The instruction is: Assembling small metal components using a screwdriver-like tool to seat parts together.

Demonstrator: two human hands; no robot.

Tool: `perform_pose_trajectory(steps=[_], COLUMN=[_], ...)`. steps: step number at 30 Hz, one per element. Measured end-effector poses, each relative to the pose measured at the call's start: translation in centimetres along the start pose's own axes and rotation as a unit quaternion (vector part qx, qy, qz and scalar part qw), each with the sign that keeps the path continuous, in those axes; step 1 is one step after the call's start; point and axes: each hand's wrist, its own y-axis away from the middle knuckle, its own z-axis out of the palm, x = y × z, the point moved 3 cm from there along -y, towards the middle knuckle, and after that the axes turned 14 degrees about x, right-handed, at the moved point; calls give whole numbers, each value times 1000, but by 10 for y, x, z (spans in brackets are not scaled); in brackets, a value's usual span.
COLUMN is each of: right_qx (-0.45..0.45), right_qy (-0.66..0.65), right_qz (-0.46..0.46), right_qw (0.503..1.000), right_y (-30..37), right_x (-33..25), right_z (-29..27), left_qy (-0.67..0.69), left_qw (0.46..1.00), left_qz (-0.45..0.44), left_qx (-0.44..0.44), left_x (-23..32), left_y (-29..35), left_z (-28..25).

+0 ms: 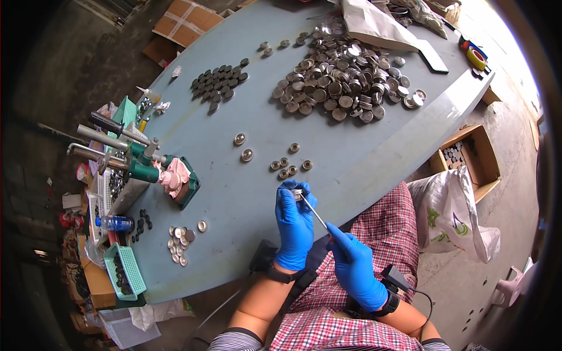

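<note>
- Strong light from the far right whitened the floor (518,105).
- A pale sheen crossed the table (228,199) at far right.
- The left side sat dim.
- Fisheye distortion bowed edges inside a black rim.
- Hands (295,228) looked fairly sharp.

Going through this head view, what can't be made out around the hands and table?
In the head view:
Round metal piece: partly covered by the left hand.
Thin rod: its lower end is mostly hidden by the right hand.
Disc pile: lower discs lie under upper ones.
Pale bag: cut off by the top edge.
</note>
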Motion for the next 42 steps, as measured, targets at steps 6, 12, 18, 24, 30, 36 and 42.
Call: perform_pose_trajectory(steps=[6,12,18,24,30,36,42], right_qx=[3,-51,-14,-60,-27,-40,-175], right_qy=[-65,-214,234,282,92,-53,-132], right_qz=[64,327,-127,-200,-50,142,257], right_qw=[996,919,964,936,994,988,941], right_y=[5,13,-7,-31,-4,-13,-54], right_x=[9,20,19,15,23,22,29], right_z=[7,19,3,-3,29,52,78], left_qy=[-3,-4,-136,-239,-153,-72,-211], left_qw=[1000,998,987,970,984,984,968], left_qz=[4,-6,-40,-26,-4,1,73], left_qx=[15,66,72,25,92,164,113], left_x=[-8,-18,-14,-3,-8,-9,26], left_y=[-3,-3,-4,-6,-9,-12,-41], left_z=[0,-6,-15,-23,-26,-34,-60])
